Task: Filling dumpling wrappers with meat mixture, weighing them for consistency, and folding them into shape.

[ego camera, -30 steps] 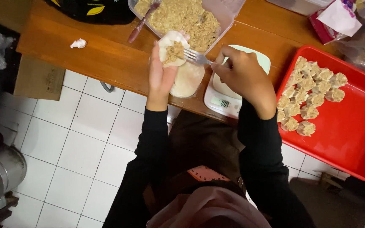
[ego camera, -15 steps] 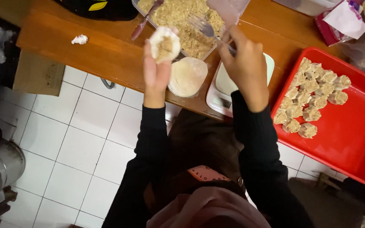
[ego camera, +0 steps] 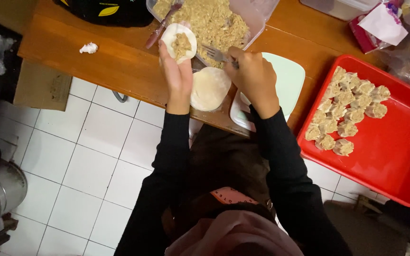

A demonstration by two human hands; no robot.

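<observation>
Bench [ego camera: 119,61] is brown wood, running along the top of the view over white floor tiles [ego camera: 91,156]. Red tray [ego camera: 390,151] sits at the right end, a cluster of finished dumplings [ego camera: 345,111] in its upper left corner. Clear tub [ego camera: 255,19] of minced filling [ego camera: 214,21] sits at the top centre, a dark-handled utensil [ego camera: 160,26] resting in its left side. Kitchen scale [ego camera: 281,85] with a pale green top sits just right of a stack of round wrappers [ego camera: 208,88], at the near bench edge. Left hand [ego camera: 176,78] is raised, palm up, fingers cupped under one open wrapper [ego camera: 179,41] with a lump of filling in its middle; that wrapper sits over the tub's near left corner. Right hand [ego camera: 255,78] is closed around the handle of a fork [ego camera: 212,52], tines pointing left toward the held wrapper, close to it; can't tell if they touch. Small crumpled white scrap [ego camera: 88,48] lies alone at the left of the bench.
</observation>
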